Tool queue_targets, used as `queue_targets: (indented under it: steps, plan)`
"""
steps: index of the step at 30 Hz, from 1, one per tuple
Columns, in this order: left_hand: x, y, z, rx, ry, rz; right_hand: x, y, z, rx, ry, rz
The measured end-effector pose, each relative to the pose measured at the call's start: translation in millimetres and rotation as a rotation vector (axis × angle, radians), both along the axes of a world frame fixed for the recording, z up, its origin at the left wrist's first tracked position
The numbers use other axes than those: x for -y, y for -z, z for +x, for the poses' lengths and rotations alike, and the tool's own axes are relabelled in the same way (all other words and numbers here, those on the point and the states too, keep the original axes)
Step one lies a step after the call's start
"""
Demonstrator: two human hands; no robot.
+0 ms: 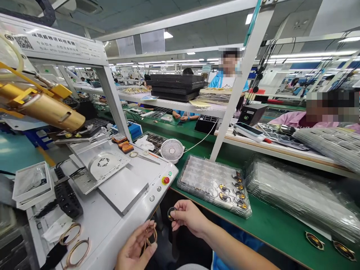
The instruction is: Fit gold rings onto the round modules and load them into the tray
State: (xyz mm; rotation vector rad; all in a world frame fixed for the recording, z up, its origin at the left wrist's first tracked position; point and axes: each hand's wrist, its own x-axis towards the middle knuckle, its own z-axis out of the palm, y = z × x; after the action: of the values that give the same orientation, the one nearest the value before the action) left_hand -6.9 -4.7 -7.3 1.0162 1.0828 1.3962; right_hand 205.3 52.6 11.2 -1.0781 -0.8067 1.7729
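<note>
One disc [169, 212] is pinched by the fingers of the right hand [190, 217], a ring [155, 235] by those of the left hand [135, 246], apart and unjoined. Beyond the right fingers, a tray [198, 170] looks part-filled; work seems midway.

Taking the transparent tray [197, 172] as my landmark, I have open air from my right hand [188, 216] to its near edge. Behind it, the white post [225, 116] blocks me; behind its left corner, the fan [172, 150]. Stacked trays [295, 195] wall off its right, the red button [166, 180] juts up left, and green bench [270, 223] lies open beyond its near right corner.
</note>
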Motion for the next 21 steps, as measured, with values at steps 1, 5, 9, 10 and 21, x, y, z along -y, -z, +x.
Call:
queue_targets:
  steps: [1,5,9,10,21]
  plan:
    - [0.0,-5.5,1.0,0.032,-0.007,-0.004,1.9,-4.7,-0.7,-0.013,-0.020,-0.011]
    - [-1.1,-23.8,5.5,0.130,0.066,-0.002,11.9,-28.4,-5.2,-0.030,-0.067,-0.004]
    - [-5.2,-25.1,7.3,0.189,0.130,0.124,19.1,-48.7,-12.1,-0.107,-0.159,-0.036]
    - [-5.4,-24.0,7.6,0.193,0.129,0.149,21.0,-51.9,-14.4,-0.124,-0.183,-0.050]
    - [2.4,-22.2,11.4,0.202,0.186,0.268,38.0,-68.1,-40.4,0.008,-0.115,0.049]
